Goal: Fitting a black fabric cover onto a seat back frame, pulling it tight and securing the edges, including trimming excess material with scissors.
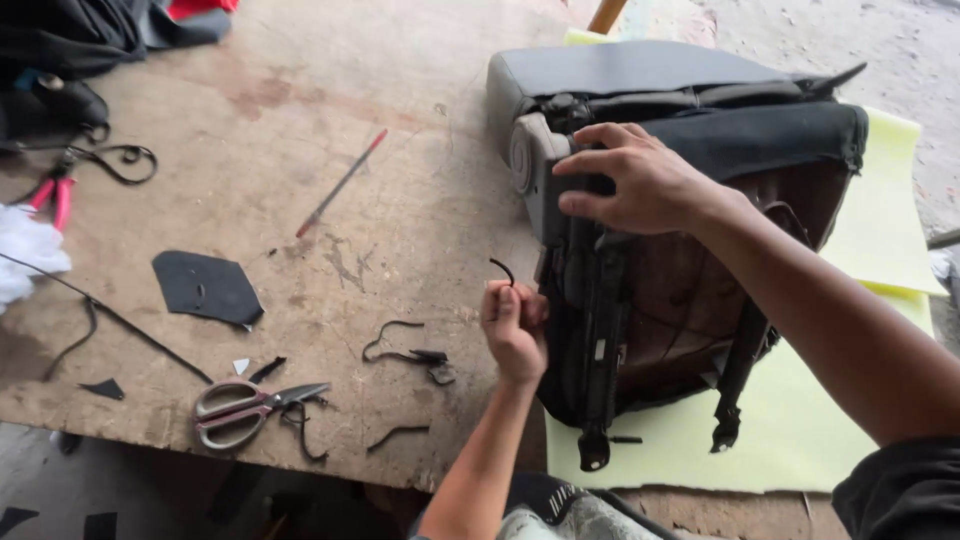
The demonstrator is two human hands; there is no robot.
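Grey-and-black seat part [680, 200] lies upside down on yellow foam sheet [880, 220] at the wooden table [300, 200] edge. Your right hand [640, 185] clamps its frame; your left hand [513, 330] pinches a short black wire [503, 268]. Risk: wire slips from the pinch, or the seat shifts on the foam.

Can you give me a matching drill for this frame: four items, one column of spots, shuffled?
Items:
1 scissors
2 pencil
3 black fabric patch
4 right hand

Spots:
A on top of the upturned seat
B near table edge, closest to camera
C mid-table, slanted, red tip
D flat, left of centre

Pairs: 1-B, 2-C, 3-D, 4-A
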